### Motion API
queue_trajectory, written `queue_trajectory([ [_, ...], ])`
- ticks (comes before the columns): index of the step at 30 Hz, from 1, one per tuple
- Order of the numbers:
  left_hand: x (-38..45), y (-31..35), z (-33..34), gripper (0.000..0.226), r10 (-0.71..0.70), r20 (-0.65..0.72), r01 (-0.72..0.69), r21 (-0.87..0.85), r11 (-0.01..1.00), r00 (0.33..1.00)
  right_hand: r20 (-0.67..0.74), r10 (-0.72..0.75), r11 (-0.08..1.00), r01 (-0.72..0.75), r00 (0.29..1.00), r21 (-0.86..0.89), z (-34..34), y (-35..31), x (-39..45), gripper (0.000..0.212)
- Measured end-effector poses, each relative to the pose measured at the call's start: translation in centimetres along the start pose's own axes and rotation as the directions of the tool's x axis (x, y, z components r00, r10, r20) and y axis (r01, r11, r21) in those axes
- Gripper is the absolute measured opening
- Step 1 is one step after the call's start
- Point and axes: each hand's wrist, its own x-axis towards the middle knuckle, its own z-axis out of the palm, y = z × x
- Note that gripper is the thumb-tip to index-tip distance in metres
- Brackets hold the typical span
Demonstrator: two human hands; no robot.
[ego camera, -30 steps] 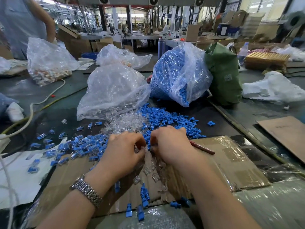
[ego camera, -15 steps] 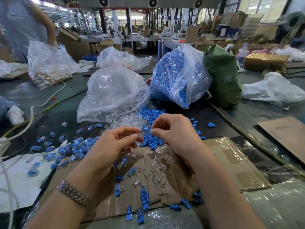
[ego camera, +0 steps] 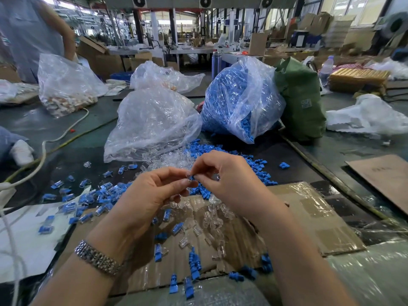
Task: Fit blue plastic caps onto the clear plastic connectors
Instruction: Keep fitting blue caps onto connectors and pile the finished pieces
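My left hand and my right hand meet fingertip to fingertip above the cardboard sheet. Between them sits a small piece: my left fingers pinch a clear connector and my right fingers pinch a blue cap against it. Loose clear connectors lie scattered on the cardboard under my hands. A heap of blue caps spreads behind my right hand. Finished blue-and-clear pieces lie in a pile to the left.
A clear bag of connectors and a clear bag full of blue caps stand behind the heaps, with a green sack to their right. A white cable runs along the left. Another person stands at far left.
Both hands rose from the cardboard, where they were picking parts, and came together in the air. The clear connector and the blue cap now touch between the fingertips.
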Motion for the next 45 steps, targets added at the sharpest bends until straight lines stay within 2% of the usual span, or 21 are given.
queue_trajectory([
  [5,-0.1,-0.1,0.1,0.022,0.004,-0.02,-0.003,0.053,0.999,1.0,0.051,-0.012,0.997,0.016,0.999,-0.079,0.1,-0.5,-0.1,0.009],
  [7,-0.1,0.0,0.2,0.022,-0.001,-0.014,0.002,0.049,0.999,1.0,0.072,0.031,1.0,-0.03,0.997,-0.008,-0.3,-0.6,-0.2,0.007],
  [9,-0.1,0.2,0.1,0.025,-0.011,-0.005,0.011,0.025,1.0,1.0,0.048,0.123,0.99,-0.126,0.991,0.065,-1.1,-0.2,-0.2,0.015],
  [10,-0.2,0.4,0.1,0.027,-0.016,0.001,0.016,0.003,1.0,1.0,0.012,0.181,0.983,-0.181,0.983,0.018,-1.5,0.2,-0.2,0.02],
  [12,-0.2,0.6,0.1,0.03,-0.021,0.012,0.021,-0.064,0.998,1.0,-0.029,0.333,0.906,-0.328,0.942,-0.268,-2.1,1.2,-0.4,0.029],
  [13,-0.2,0.6,0.1,0.03,-0.022,0.013,0.023,-0.097,0.995,1.0,-0.019,0.439,0.81,-0.405,0.898,-0.423,-2.1,1.6,-0.5,0.032],
  [15,-0.1,0.6,0.0,0.024,-0.027,0.005,0.027,-0.13,0.991,1.0,0.026,0.614,0.643,-0.481,0.789,-0.596,-1.6,2.1,-0.7,0.029],
  [16,0.0,0.5,0.0,0.023,-0.03,0.001,0.03,-0.135,0.99,1.0,0.043,0.655,0.605,-0.489,0.755,-0.629,-1.3,2.2,-0.7,0.027],
  [18,0.1,0.5,0.0,0.024,-0.038,-0.006,0.037,-0.142,0.989,0.999,0.054,0.678,0.582,-0.489,0.733,-0.65,-1.0,2.3,-0.7,0.026],
  [22,0.3,0.5,0.1,0.026,-0.036,-0.006,0.035,-0.133,0.991,0.999,0.02,0.671,0.584,-0.512,0.741,-0.63,-1.0,2.5,-0.7,0.027],
  [25,0.4,0.4,0.0,0.03,-0.028,-0.009,0.026,-0.135,0.991,1.0,0.044,0.643,0.607,-0.473,0.765,-0.639,-1.1,2.4,-0.6,0.04],
  [28,0.4,0.5,0.0,0.032,-0.026,-0.017,0.023,-0.146,0.989,1.0,0.07,0.598,0.662,-0.442,0.799,-0.605,-1.4,2.0,-0.5,0.042],
  [32,0.4,0.7,0.2,0.035,0.0,-0.059,-0.01,-0.156,0.988,0.998,0.106,0.561,0.739,-0.439,0.821,-0.512,-1.9,1.5,-0.6,0.022],
  [34,0.4,0.8,0.2,0.036,0.015,-0.086,-0.03,-0.178,0.984,0.996,0.129,0.544,0.795,-0.459,0.829,-0.397,-2.3,1.4,-0.7,0.018],
  [37,0.3,0.9,0.0,0.035,0.026,-0.125,-0.052,-0.21,0.976,0.992,0.182,0.46,0.887,-0.441,0.869,-0.137,-3.0,1.1,-0.7,0.028],
  [41,0.4,0.8,-0.1,0.025,0.048,-0.156,-0.083,-0.224,0.971,0.987,0.39,0.399,0.846,-0.497,0.83,0.194,-2.7,0.2,-1.0,0.024],
  [45,0.4,0.9,-0.2,0.037,0.061,-0.173,-0.101,-0.231,0.968,0.983,0.472,0.332,0.86,-0.467,0.817,0.205,-2.0,-0.6,-1.2,0.024],
])
